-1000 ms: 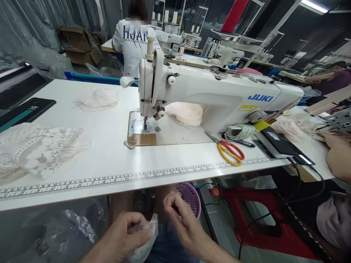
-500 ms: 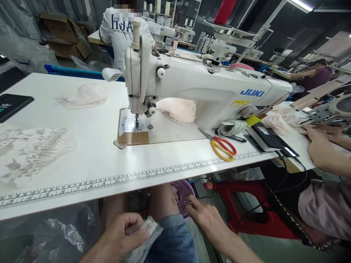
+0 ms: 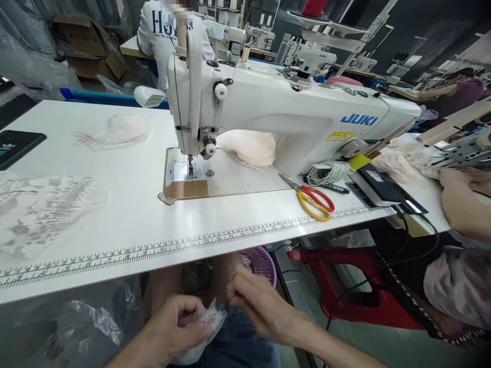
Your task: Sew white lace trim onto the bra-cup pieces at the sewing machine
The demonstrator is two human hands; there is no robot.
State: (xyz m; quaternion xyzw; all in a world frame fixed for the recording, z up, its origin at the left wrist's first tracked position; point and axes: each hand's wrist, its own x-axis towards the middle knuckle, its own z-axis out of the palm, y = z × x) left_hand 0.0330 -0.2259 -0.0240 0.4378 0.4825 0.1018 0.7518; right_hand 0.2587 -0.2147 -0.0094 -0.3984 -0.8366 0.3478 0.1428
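Holding sheer white material (image 3: 217,319), the left hand (image 3: 175,327) sits curled.

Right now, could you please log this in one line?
Left hand: gripping white fabric; right hand: beside fabric, grip unclear; scissors: on table

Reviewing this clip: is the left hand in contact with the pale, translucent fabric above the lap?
Touching: the head view shows the left hand gripping the pale fabric, its thumb pressed visibly against the material.
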